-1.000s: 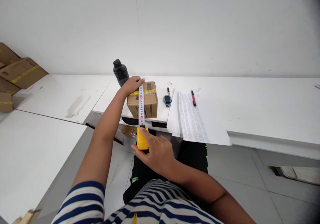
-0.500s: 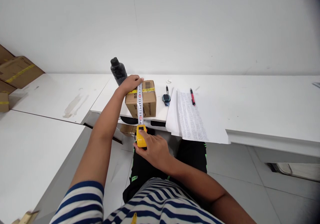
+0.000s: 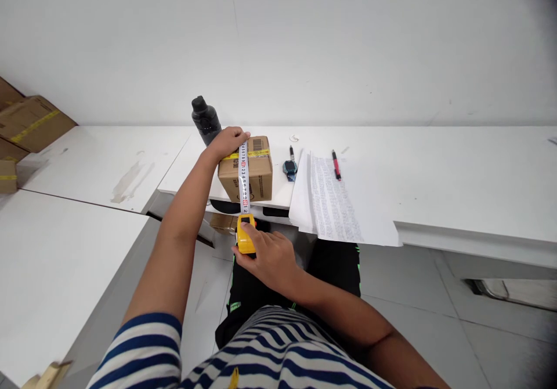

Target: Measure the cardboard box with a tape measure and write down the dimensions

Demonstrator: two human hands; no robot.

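A small brown cardboard box (image 3: pixel 256 174) with yellow tape sits at the table's front edge. My left hand (image 3: pixel 230 141) is on its far left top edge, thumb pressing the end of the white tape blade (image 3: pixel 243 171) there; the fingertips behind the box are hidden. The blade runs across the box top toward me and past its near edge, into a yellow tape measure (image 3: pixel 246 243). My right hand (image 3: pixel 272 257) grips that case beyond the table's front edge, thumb on top, above my lap.
A dark bottle (image 3: pixel 206 120) stands behind my left hand. To the box's right lie a watch (image 3: pixel 289 168), a black pen (image 3: pixel 292 152), written sheets (image 3: pixel 333 203) and a red pen (image 3: pixel 336 166). More cardboard boxes (image 3: pixel 37 122) are stacked at far left.
The view has shifted slightly, so the table and box appear a little higher. Both hands keep their hold, and the blade stays stretched across the box.
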